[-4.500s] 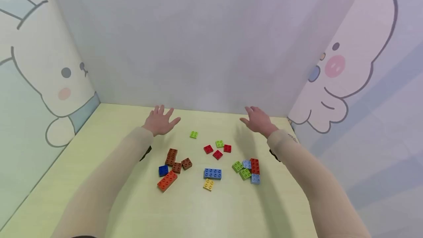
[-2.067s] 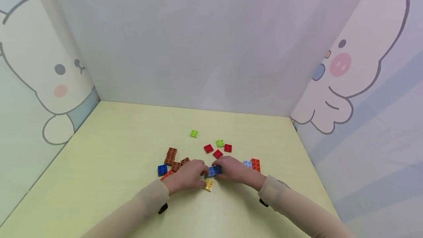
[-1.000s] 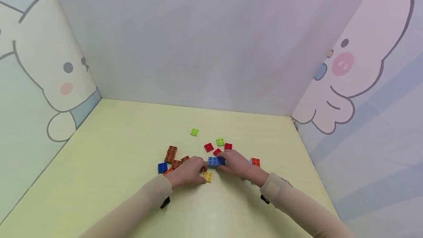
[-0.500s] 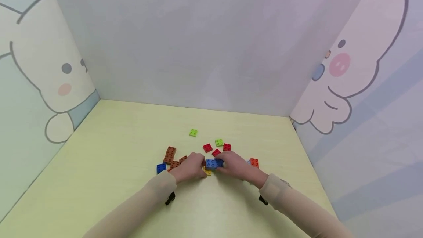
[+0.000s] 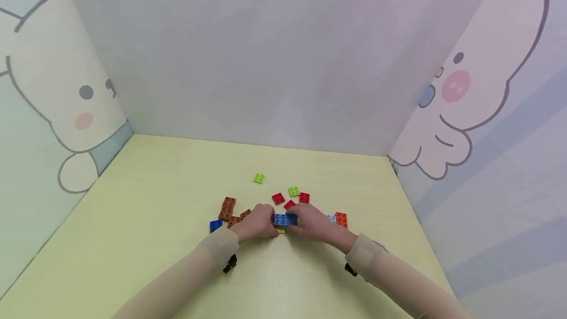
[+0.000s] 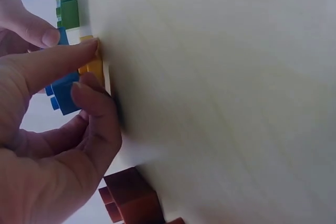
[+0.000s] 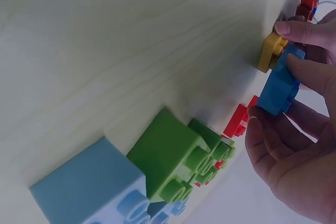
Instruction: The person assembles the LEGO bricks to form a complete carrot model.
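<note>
1. Pinching blue brick (image 5: 282, 219): right hand (image 5: 311, 221), thumb and fingers on it, lower centre of head view.
2. Left hand (image 5: 256, 221) pinches yellow brick (image 7: 270, 51) low at the table (image 5: 177, 171), just under one end of the blue brick; whether studs are joined, can't tell.
3. Brown bricks (image 5: 227, 212) left of the hands in head view; red brick (image 5: 278, 198) just above them.
4. Right wrist view: green brick (image 7: 164, 150) bottom centre, light blue brick (image 7: 92, 182) bottom left.
</note>
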Tool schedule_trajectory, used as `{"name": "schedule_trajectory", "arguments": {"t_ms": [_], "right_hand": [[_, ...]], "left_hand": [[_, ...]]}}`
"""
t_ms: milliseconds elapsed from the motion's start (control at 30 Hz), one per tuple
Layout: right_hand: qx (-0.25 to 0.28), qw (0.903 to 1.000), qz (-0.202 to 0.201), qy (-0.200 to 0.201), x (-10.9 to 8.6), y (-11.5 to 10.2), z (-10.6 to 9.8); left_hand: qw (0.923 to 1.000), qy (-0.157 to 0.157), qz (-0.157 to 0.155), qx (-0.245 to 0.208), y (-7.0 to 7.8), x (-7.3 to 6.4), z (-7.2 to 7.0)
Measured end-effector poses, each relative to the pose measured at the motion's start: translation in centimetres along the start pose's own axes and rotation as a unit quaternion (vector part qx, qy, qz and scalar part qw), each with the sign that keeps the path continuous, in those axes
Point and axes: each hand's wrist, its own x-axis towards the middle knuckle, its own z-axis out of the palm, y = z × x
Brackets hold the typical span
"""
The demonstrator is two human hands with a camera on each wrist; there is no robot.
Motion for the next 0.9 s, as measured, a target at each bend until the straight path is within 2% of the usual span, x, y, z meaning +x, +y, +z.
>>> {"name": "schedule_trajectory", "arguments": {"t_ms": [467, 700, 900], "right_hand": [[0.040, 0.9988, -0.028, 0.004, 0.6, -0.5, 0.5], [0.046, 0.9989, -0.014, 0.000, 0.8, -0.5, 0.9], [0.061, 0.9981, -0.007, -0.004, 1.0, -0.3, 1.0]], "left_hand": [[0.9994, 0.011, 0.018, 0.026, -0.3, 0.4, 0.0], [0.9976, 0.033, 0.048, 0.037, -0.6, 0.3, 0.2], [0.9978, 0.035, 0.049, 0.026, -0.7, 0.3, 0.0]]}}
